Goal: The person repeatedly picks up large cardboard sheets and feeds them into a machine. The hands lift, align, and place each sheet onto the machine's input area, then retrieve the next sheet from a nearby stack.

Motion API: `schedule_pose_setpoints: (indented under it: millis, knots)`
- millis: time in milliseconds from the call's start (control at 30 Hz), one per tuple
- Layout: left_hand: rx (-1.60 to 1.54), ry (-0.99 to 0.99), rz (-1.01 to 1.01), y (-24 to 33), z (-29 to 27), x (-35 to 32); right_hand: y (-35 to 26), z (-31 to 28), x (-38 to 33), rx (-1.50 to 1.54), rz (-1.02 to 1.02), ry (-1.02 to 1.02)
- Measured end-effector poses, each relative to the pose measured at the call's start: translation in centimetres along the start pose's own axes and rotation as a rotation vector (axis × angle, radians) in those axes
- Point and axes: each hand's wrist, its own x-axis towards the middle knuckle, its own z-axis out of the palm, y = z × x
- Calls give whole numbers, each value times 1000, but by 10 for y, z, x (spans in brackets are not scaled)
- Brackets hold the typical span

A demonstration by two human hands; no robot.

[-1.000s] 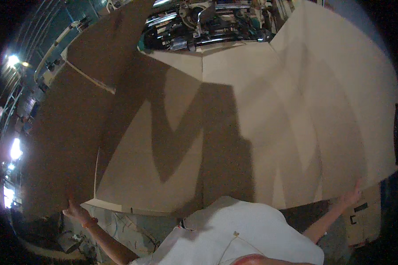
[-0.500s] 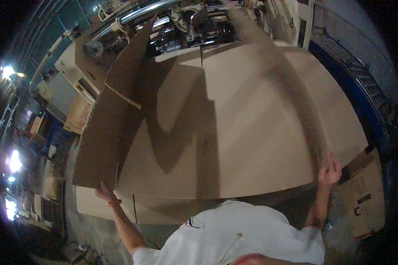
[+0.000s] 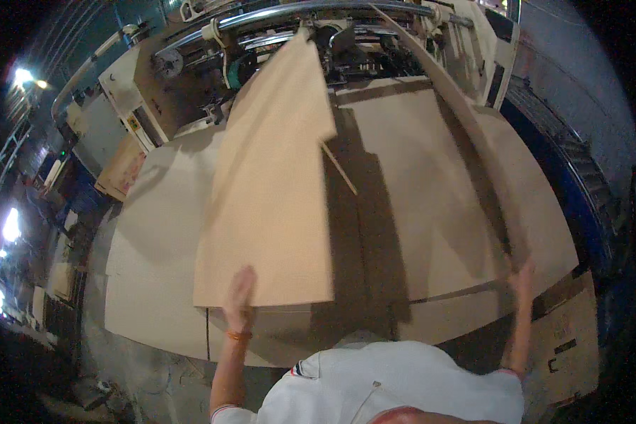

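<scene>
A large folded brown cardboard sheet lies spread in front of me. Its left flap (image 3: 272,205) stands tilted up, and my left hand (image 3: 239,293) presses flat against that flap's lower edge. The right flap (image 3: 466,134) rises as a thin edge-on panel, and my right hand (image 3: 521,279) holds its near end. Between them the flat middle panel (image 3: 410,191) rests on a stack of cardboard sheets (image 3: 148,283). Whether my fingers wrap the edges is hard to tell.
A grey-and-white box-making machine (image 3: 212,63) with metal rollers stands at the far end of the stack. A blue conveyor frame (image 3: 579,191) runs along the right. Another cardboard piece (image 3: 565,346) sits at lower right. Bright lamps glare at far left.
The left flap has swung inward and up toward the middle, with my left hand moving right along it. The right flap has tilted up edge-on; the view dropped lower over the stack.
</scene>
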Motion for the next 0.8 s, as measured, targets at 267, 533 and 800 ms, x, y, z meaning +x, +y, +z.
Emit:
schedule_pose_setpoints:
  millis: [267, 533, 800]
  knots:
    - [324, -540, 181, -42, 76, -91, -2, 119, -103, -204, -325, -326]
    - [459, -609, 236, -43, 83, -85, -22, 137, -110, -319, -302, -454]
    - [507, -527, 385, -12, 46, -2, -50, 102, -33, -78, -210, -235]
